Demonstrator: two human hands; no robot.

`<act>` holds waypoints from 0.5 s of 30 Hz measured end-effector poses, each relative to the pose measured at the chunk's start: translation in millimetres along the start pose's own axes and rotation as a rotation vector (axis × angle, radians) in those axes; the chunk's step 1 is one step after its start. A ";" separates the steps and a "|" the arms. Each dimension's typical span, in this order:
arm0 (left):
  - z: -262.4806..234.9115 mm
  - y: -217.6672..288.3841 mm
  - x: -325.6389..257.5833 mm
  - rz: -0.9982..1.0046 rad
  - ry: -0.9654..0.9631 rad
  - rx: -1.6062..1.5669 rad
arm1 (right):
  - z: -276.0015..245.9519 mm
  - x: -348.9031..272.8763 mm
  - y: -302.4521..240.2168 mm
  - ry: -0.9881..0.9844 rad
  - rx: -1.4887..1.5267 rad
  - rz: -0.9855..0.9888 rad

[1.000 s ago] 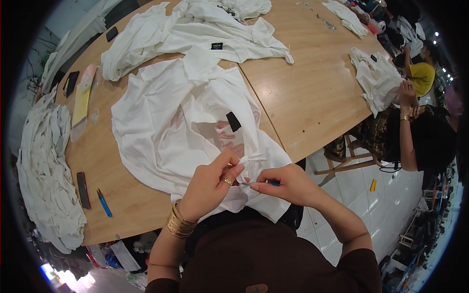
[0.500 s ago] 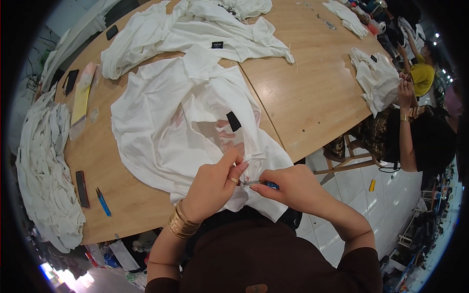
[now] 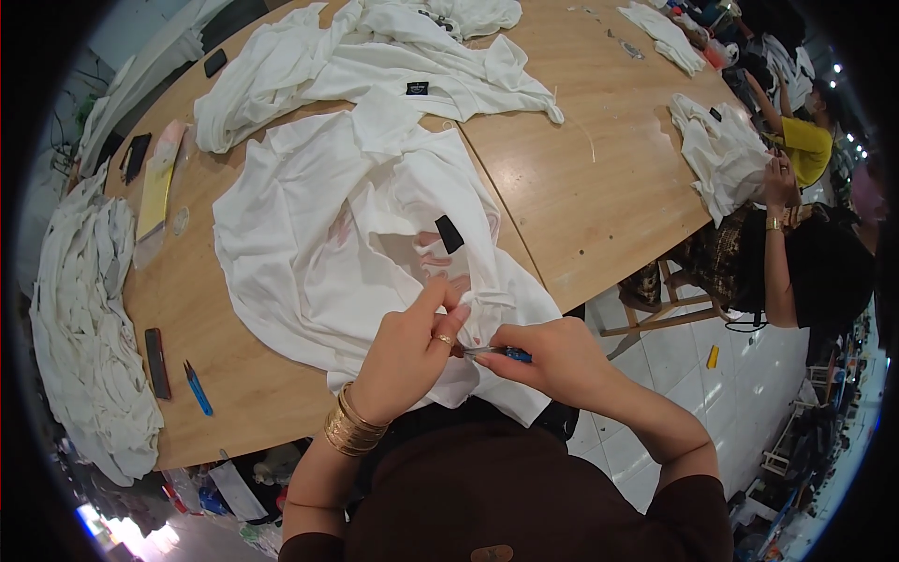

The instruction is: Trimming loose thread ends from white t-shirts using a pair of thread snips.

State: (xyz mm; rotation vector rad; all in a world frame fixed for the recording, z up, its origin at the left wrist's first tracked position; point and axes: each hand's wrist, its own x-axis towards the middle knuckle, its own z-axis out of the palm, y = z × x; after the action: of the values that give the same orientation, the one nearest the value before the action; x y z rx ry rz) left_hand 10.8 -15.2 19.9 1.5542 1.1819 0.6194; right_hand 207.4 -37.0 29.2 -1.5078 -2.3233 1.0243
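Observation:
A white garment [image 3: 290, 206] lies spread in loose folds before me, hanging over the table's near edge. A small black label [image 3: 449, 234] shows on it, and pinkish patches show in its opening. My left hand [image 3: 409, 356] pinches the white cloth between thumb and fingers. Close beside it, my right hand [image 3: 552, 356] is closed round blue-handled thread snips [image 3: 515, 354]. Their metal tips meet the cloth next to my left fingertips. Whether the blades are apart cannot be made out.
More white garments [image 3: 281, 89] lie beyond, and a tall pile [image 3: 84, 328] stands at left. Other blue snips [image 3: 198, 388], a dark flat case [image 3: 157, 363], a yellow pad [image 3: 156, 192] and phone-like objects are on the table [image 3: 562, 187]. At right a co-worker's hand [image 3: 779, 178] holds white cloth.
My right hand and the snips have shifted slightly left, with the tips closer to my left fingers. A thin pale thread now shows on the table beyond. The garment lies nearly the same.

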 end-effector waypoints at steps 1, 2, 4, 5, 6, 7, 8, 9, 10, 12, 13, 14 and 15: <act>-0.9 -1.5 0.5 0.000 0.002 0.000 | 1.1 0.2 0.0 -0.001 0.000 -0.002; -1.5 -3.6 2.0 -0.056 0.032 -0.072 | 2.7 -0.2 -0.1 0.047 0.062 -0.008; -1.8 -7.0 3.0 -0.110 0.063 -0.144 | 11.9 -1.3 0.0 0.094 0.122 -0.015; -0.6 -8.3 3.1 -0.122 0.056 -0.213 | 22.6 -2.3 0.9 0.179 0.193 -0.018; 0.1 -9.3 2.7 -0.136 0.053 -0.280 | 33.6 -2.5 1.1 0.260 0.264 -0.024; 0.9 -9.6 3.2 -0.135 0.052 -0.281 | 42.8 -2.0 0.9 0.291 0.260 0.034; 1.2 -9.7 3.3 -0.118 0.059 -0.263 | 50.5 -0.4 3.1 0.291 0.261 0.032; 1.4 -9.9 3.6 -0.101 0.066 -0.246 | 57.2 1.3 5.9 0.361 0.280 0.006; 1.2 -10.6 4.3 -0.101 0.066 -0.244 | 60.6 1.1 6.9 0.432 0.299 -0.020; -0.7 -15.6 6.2 -0.110 0.060 -0.270 | 63.9 -4.0 3.7 0.357 0.336 -0.013; -3.1 -20.9 9.8 -0.110 0.060 -0.269 | 64.2 -5.4 2.2 0.283 0.372 -0.004; -5.6 -27.5 15.3 -0.051 0.135 -0.245 | 62.9 -5.6 1.3 0.284 0.372 -0.004; -6.7 -31.2 18.2 0.009 0.211 -0.221 | 61.4 -5.4 0.4 0.265 0.426 -0.012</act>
State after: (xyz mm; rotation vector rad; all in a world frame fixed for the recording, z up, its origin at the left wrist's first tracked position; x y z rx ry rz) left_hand 0.5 3.3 -10.1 1.3316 1.2174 0.9057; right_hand 179.6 -68.9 -15.6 -1.3604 -1.7930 1.1463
